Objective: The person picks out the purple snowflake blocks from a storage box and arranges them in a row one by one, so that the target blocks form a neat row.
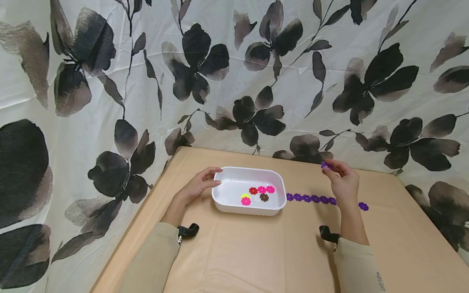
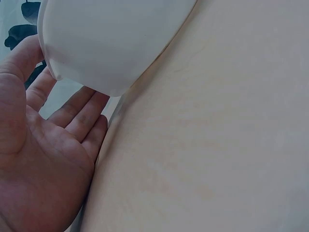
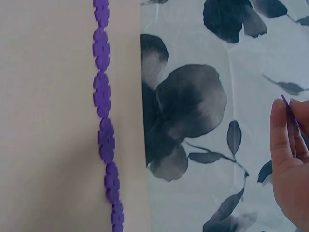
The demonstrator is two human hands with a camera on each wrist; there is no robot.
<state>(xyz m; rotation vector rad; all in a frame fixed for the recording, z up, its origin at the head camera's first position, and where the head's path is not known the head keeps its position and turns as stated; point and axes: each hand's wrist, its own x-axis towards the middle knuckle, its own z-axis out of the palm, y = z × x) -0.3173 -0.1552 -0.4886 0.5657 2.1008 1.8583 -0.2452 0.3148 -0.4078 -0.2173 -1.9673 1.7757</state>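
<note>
My right hand is raised above the far side of the table, pinching a purple flower-shaped disc between thumb and fingers. The right wrist view shows that disc edge-on. Below the hand, a row of matching purple discs runs rightward from beside the white plastic tray. Part of the row is hidden behind the right hand and wrist. My left hand grips the left end of the tray, thumb at its rim; in the left wrist view the other fingers reach to its end wall.
Inside the tray lie several loose discs, among them a red one, a brown one and pink ones. A purple disc shows right of my wrist. Behind the tan-covered table hangs a floral cloth.
</note>
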